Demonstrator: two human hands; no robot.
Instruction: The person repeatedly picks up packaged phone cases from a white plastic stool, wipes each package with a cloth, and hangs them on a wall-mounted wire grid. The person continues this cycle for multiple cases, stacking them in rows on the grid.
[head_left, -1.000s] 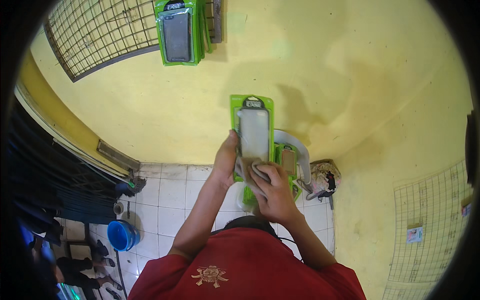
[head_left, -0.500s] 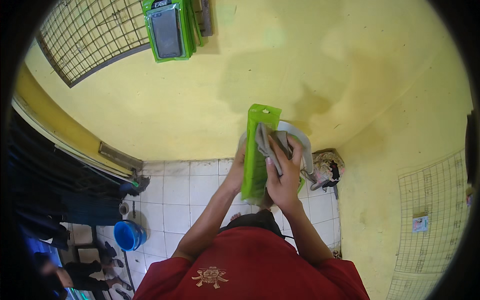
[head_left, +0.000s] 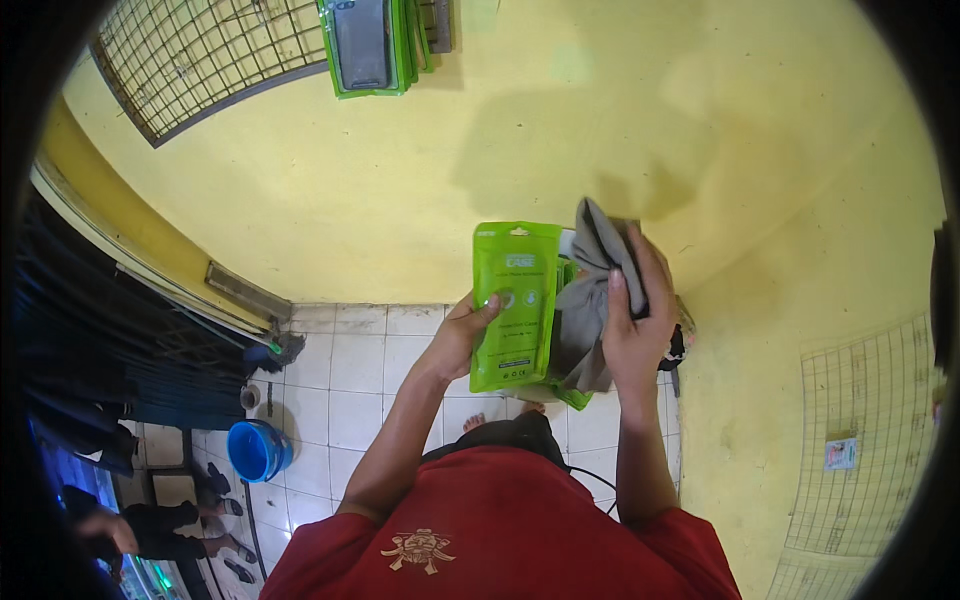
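A flat, rectangular green plastic pouch with a hang hole at its top (head_left: 512, 335) is held nearly upright between the two hands, its printed face turned up to view. Its left edge is gripped by the left hand (head_left: 458, 338), partly closed, with the thumb laid on the front; the fingers behind are hidden. A crumpled grey-brown cloth (head_left: 590, 298) is pinched between the thumb and fingers of the half-curled right hand (head_left: 638, 335), just beside the pouch; whether the two touch cannot be told. Below the cloth, more green plastic packets (head_left: 573, 397) are partly hidden. Beyond and left of the hands, clear-fronted green packets with dark phone cases (head_left: 364, 50) are hung at a dark metal wire grid (head_left: 205, 72) on the yellow wall (head_left: 400, 200). Well left of the left hand, a round blue plastic bucket (head_left: 257, 450) is seen on the white tiled floor (head_left: 358, 375).
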